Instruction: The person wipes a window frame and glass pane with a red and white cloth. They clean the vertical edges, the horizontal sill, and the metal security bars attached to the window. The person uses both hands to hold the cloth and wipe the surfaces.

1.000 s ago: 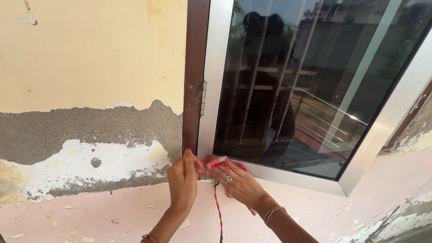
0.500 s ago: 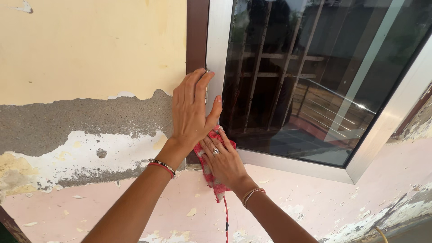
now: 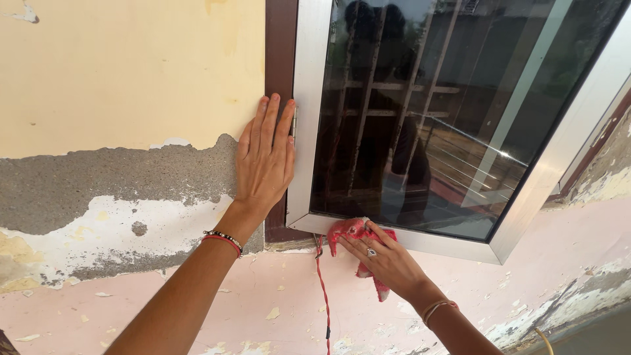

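**Cloth on the window's lower rail**

At the near bottom rail of the silver aluminium-framed glass window (image 3: 307, 131), the right hand (image 3: 384, 258) lay flat, fingers extended, pressing a crumpled red-and-white cloth (image 3: 351, 233) against the metal. Left of it, the left hand (image 3: 265, 158) — fingers together, palm flat — rested on the brown wooden jamb (image 3: 279, 46) and the peeling yellow wall (image 3: 131, 72).

Hands: two, left hand (image 3: 265, 158) and right hand (image 3: 384, 256).
Cloths: one, red cloth (image 3: 355, 240).
Cords: one, red cord (image 3: 323, 296) hanging down the wall.
Windows: one, silver-framed window (image 3: 309, 98), one pane of dark glass (image 3: 447, 112).
Brown frame strips: one, brown strip (image 3: 279, 52).
Hinges: one, hinge (image 3: 294, 125).
Rings: one, ring (image 3: 372, 252) on the right hand.
Bracelets: left wrist (image 3: 223, 239) two; right wrist (image 3: 436, 306) two thin bands.
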